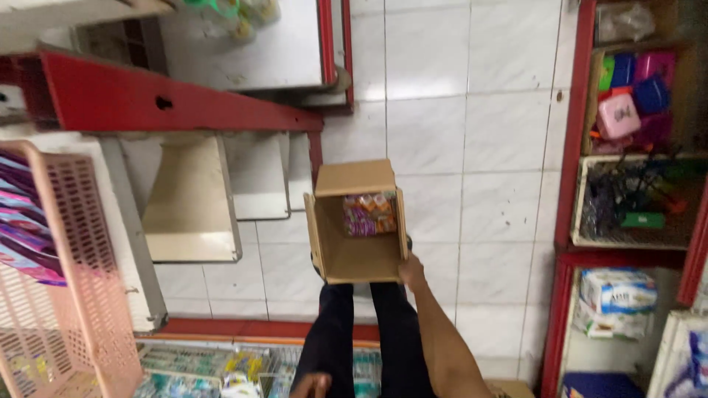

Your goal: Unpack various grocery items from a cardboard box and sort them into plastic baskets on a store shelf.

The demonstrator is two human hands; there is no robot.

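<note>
An open brown cardboard box (355, 254) stands on the white tiled floor in front of my legs, flaps up. Colourful packets (369, 213) lie inside at its far end. My right hand (411, 270) reaches down and grips the box's near right corner. My left hand (311, 385) shows only at the bottom edge, fingers loosely curled with nothing seen in it, close to my left leg.
A pink plastic basket (70, 295) with purple packets sits at the left. Red-framed shelves (147, 99) stand at left, with goods on a low shelf (221, 365). At right, red shelving (571, 147) holds coloured plastic boxes (634, 99), a wire basket (634, 203) and white packs (616, 298).
</note>
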